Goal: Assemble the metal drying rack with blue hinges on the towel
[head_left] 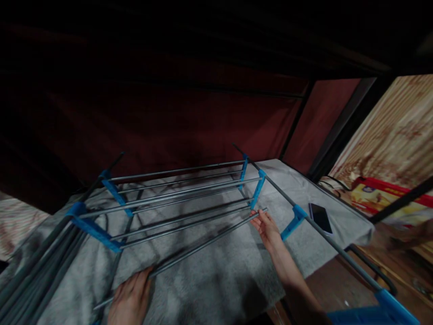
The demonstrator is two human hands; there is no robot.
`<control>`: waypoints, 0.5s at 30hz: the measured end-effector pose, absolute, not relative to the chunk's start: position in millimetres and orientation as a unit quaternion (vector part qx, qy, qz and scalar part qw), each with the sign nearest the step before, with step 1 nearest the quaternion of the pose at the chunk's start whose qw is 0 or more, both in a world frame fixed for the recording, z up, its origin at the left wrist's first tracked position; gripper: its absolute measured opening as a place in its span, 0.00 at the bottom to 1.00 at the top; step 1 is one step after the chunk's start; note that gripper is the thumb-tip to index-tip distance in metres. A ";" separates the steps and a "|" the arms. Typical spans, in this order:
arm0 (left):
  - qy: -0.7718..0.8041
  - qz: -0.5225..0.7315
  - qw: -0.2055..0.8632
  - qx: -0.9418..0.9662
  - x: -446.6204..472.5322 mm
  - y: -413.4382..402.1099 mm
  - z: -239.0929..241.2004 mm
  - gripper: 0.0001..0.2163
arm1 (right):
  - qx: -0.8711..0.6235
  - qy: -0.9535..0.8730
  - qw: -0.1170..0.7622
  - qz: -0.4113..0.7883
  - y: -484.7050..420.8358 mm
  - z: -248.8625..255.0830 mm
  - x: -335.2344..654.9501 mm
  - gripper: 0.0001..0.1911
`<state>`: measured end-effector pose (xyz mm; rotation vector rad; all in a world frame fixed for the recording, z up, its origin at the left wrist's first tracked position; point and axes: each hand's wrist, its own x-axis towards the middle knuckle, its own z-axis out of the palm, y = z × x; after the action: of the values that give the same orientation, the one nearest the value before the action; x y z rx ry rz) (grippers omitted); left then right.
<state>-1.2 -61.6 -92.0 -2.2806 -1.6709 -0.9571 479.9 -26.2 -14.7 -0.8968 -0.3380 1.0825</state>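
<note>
A loose grey metal tube (pixel 203 245) slants across the front of a partly assembled rack (pixel 259 189) made of grey tubes and blue plastic brackets. My left hand (pixel 130 295) is wrapped over the tube's lower left part, low over the cloth. Near the tube's far right end, my right hand (pixel 267 229) pinches it between thumb and fingers. Just right of that hand, a blue bracket (pixel 293 222) on the rack's long right side tube carries no visible crossbar. Several crossbars join the brackets behind.
Grey cloth (pixel 209 289) covers the surface under the rack. A bundle of grey tubes (pixel 50 266) lies at the left. A phone (pixel 320 219) rests at the right, near the cloth's edge. Beyond are a red-and-yellow package (pixel 375 198) and a dark post (pixel 352 122).
</note>
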 end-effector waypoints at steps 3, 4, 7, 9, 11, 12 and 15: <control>-0.565 -0.311 0.073 -0.761 -1.3 -62.3 -90.8 0.15 | -0.405 -0.165 0.752 0.493 -23.4 -13.0 480.1 0.21; -0.569 -0.306 0.071 -0.760 -0.9 -63.0 -90.0 0.15 | -0.404 -0.170 0.752 0.493 -23.0 -12.6 480.2 0.20; -0.566 -0.289 0.078 -0.769 1.1 -66.0 -86.1 0.17 | -0.399 -0.183 0.749 0.495 -22.6 -11.9 481.0 0.19; -0.556 -0.280 0.096 -0.777 2.4 -67.6 -83.2 0.18 | -0.401 -0.185 0.748 0.495 -22.8 -11.8 481.5 0.19; -0.545 -0.278 0.117 -0.782 3.4 -68.6 -81.1 0.18 | -0.402 -0.183 0.751 0.491 -23.3 -12.1 481.7 0.18; -0.542 -0.278 0.126 -0.783 3.7 -68.8 -80.4 0.18 | -0.401 -0.181 0.753 0.488 -23.7 -12.3 481.7 0.19; -0.538 -0.273 0.142 -0.785 4.6 -70.0 -79.0 0.18 | -0.400 -0.175 0.757 0.486 -25.0 -13.9 481.5 0.19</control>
<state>4.6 -70.0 -79.0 -2.2659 -1.5519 -0.7874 481.5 -25.0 -13.9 -0.8708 -0.3804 1.0591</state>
